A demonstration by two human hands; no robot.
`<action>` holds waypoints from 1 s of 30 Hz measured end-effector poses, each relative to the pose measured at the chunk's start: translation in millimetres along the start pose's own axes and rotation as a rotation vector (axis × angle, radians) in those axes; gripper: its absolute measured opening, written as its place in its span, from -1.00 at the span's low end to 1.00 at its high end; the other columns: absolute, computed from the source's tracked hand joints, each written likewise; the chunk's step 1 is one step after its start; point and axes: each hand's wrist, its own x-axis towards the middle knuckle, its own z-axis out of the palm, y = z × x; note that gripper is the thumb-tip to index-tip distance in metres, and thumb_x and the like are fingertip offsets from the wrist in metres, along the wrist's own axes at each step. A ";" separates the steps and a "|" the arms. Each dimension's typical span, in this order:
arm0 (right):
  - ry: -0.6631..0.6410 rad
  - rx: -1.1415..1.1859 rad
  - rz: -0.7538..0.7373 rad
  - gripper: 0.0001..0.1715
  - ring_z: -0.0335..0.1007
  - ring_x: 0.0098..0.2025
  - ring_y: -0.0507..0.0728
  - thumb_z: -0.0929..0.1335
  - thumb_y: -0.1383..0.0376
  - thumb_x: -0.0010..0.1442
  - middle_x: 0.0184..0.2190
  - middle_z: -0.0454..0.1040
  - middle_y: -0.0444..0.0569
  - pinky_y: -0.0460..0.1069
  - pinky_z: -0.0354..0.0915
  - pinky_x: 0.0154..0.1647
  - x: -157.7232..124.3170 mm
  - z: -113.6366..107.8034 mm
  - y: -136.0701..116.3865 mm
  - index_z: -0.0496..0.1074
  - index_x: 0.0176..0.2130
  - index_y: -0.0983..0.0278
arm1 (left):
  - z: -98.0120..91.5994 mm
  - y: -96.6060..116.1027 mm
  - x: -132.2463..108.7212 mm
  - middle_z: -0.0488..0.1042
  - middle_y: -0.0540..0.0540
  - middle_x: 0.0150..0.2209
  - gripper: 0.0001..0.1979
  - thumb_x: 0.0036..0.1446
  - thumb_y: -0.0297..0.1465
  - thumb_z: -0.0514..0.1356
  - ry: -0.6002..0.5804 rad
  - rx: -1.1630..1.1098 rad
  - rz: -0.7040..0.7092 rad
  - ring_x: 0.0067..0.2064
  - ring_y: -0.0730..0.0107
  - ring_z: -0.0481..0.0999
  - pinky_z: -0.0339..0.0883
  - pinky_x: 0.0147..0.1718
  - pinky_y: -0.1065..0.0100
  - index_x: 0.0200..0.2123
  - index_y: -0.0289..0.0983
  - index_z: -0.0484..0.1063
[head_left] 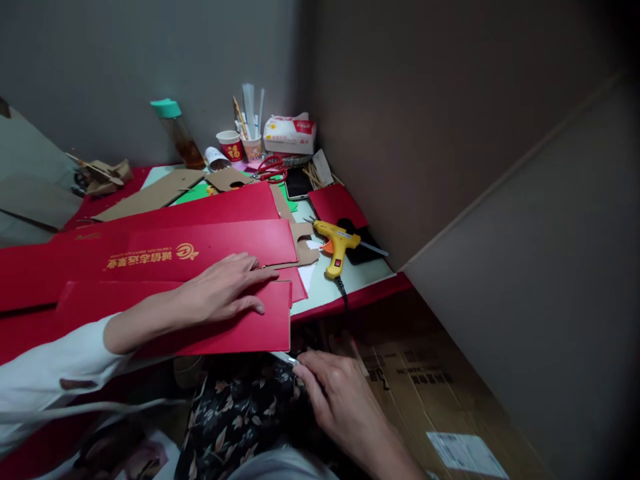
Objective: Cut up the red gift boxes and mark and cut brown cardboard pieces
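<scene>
My left hand [225,290] lies flat on the red cardboard [175,327], palm down with its fingers stretched out. That piece extends over the front edge of the table, and a second red cardboard panel with gold lettering [240,247] lies just behind it. Below the near right corner of the cardboard, my right hand [335,387] is closed around a utility knife [286,358]. The knife's slim silvery end points up and left, partly hidden beneath the cardboard; its handle is covered by my fingers.
A yellow glue gun [337,247] with a glue stick lies to the right, its cord hanging over the edge. Red scissors [271,169], a phone [299,183], cups [230,145], a tissue pack [289,135] and a bottle [180,137] stand behind. A large carton [420,373] is below right.
</scene>
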 end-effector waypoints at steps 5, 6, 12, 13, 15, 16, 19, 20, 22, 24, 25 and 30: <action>0.014 -0.012 -0.003 -0.67 0.45 -0.38 0.08 0.19 0.31 0.44 -0.40 0.52 -0.12 -0.03 0.06 -0.36 -0.6 -3.9 3.8 0.42 -0.33 0.23 | -15.5 7.2 16.3 0.44 -0.16 -0.20 -0.42 0.25 0.13 0.01 -0.096 -0.146 -0.055 -0.18 0.14 0.42 0.27 -0.18 0.21 -0.16 -0.29 0.40; 0.021 -0.005 -0.007 -0.67 0.44 -0.38 0.07 0.19 0.30 0.44 -0.41 0.52 -0.12 -0.04 0.06 -0.36 0.8 -6.6 4.5 0.41 -0.33 0.23 | -19.4 8.6 19.0 0.41 -0.11 -0.26 -0.47 0.26 0.11 0.02 -0.099 -0.156 -0.055 -0.24 0.20 0.40 0.26 -0.23 0.25 -0.24 -0.27 0.36; 0.099 -0.026 -0.010 -0.66 0.35 -0.45 0.04 0.20 0.28 0.43 -0.47 0.46 -0.13 -0.05 0.03 -0.39 24.5 -35.8 9.0 0.36 -0.39 0.24 | -41.5 5.8 42.8 0.25 0.04 -0.42 -0.63 0.15 -0.09 0.26 0.064 -0.400 -0.126 -0.37 0.37 0.22 0.09 -0.37 0.33 -0.43 -0.24 0.26; 0.110 -0.042 -0.004 -0.66 0.33 -0.47 0.03 0.20 0.28 0.43 -0.49 0.45 -0.13 -0.05 0.03 -0.39 29.9 -40.8 10.0 0.37 -0.39 0.24 | -41.4 2.3 47.5 0.25 0.04 -0.42 -0.64 0.12 -0.10 0.28 0.091 -0.450 -0.161 -0.37 0.37 0.22 0.09 -0.36 0.33 -0.43 -0.24 0.27; 0.115 -0.084 0.010 -0.66 0.29 -0.49 0.03 0.22 0.26 0.42 -0.51 0.44 -0.13 -0.04 0.00 -0.40 39.6 -49.0 11.6 0.38 -0.38 0.25 | -36.7 -6.3 55.7 0.28 0.03 -0.41 -0.64 0.08 -0.10 0.29 0.118 -0.526 -0.231 -0.36 0.36 0.26 0.12 -0.37 0.33 -0.43 -0.24 0.29; 0.111 -0.111 0.018 -0.67 0.27 -0.50 0.03 0.23 0.26 0.41 -0.52 0.43 -0.12 -0.03 -0.01 -0.40 43.7 -51.9 12.0 0.39 -0.39 0.25 | -32.5 -10.9 58.9 0.29 0.02 -0.41 -0.65 0.08 -0.10 0.28 0.117 -0.550 -0.255 -0.36 0.35 0.28 0.14 -0.37 0.33 -0.42 -0.24 0.30; 0.080 -0.179 0.042 -0.68 0.20 -0.53 0.03 0.25 0.27 0.39 -0.55 0.40 -0.12 -0.01 -0.07 -0.43 51.0 -55.5 11.1 0.39 -0.40 0.26 | -18.8 -21.9 64.7 0.32 0.00 -0.41 -0.67 0.05 -0.11 0.27 0.113 -0.605 -0.299 -0.36 0.34 0.32 0.18 -0.38 0.32 -0.41 -0.25 0.32; 0.073 -0.191 0.052 -0.68 0.17 -0.54 0.03 0.25 0.28 0.39 -0.56 0.39 -0.13 -0.01 -0.09 -0.44 51.7 -55.0 10.5 0.39 -0.40 0.26 | -15.4 -24.1 65.6 0.32 0.00 -0.40 -0.67 0.04 -0.12 0.28 0.113 -0.621 -0.311 -0.36 0.34 0.32 0.18 -0.38 0.32 -0.41 -0.25 0.32; 0.066 -0.188 0.077 -0.67 0.13 -0.56 0.02 0.23 0.28 0.41 -0.57 0.38 -0.13 0.00 -0.12 -0.45 50.4 -51.9 9.4 0.39 -0.39 0.26 | -11.2 -25.8 66.4 0.34 0.00 -0.41 -0.69 0.03 -0.14 0.28 0.110 -0.649 -0.328 -0.37 0.34 0.33 0.18 -0.39 0.32 -0.41 -0.24 0.33; 0.050 -0.154 0.100 -0.66 0.12 -0.56 0.02 0.20 0.27 0.43 -0.55 0.39 -0.13 -0.01 -0.12 -0.46 46.3 -47.7 9.2 0.39 -0.37 0.26 | -10.2 -25.1 66.3 0.35 0.00 -0.42 -0.71 0.02 -0.16 0.30 0.103 -0.666 -0.336 -0.38 0.35 0.33 0.17 -0.39 0.32 -0.43 -0.24 0.34; 0.036 -0.134 0.112 -0.65 0.12 -0.56 0.02 0.19 0.27 0.44 -0.55 0.40 -0.13 -0.01 -0.12 -0.46 43.7 -45.9 9.1 0.39 -0.36 0.26 | -10.4 -24.2 66.0 0.35 0.00 -0.43 -0.71 0.01 -0.17 0.31 0.100 -0.671 -0.335 -0.38 0.35 0.32 0.16 -0.39 0.32 -0.45 -0.24 0.34; -0.010 -0.063 0.156 -0.64 0.16 -0.55 0.02 0.18 0.28 0.45 -0.55 0.40 -0.14 -0.02 -0.10 -0.46 36.6 -48.1 3.5 0.35 -0.38 0.25 | -12.3 -19.1 63.2 0.32 0.02 -0.44 -0.73 0.02 -0.22 0.30 0.091 -0.706 -0.324 -0.39 0.39 0.29 0.13 -0.39 0.33 -0.49 -0.25 0.33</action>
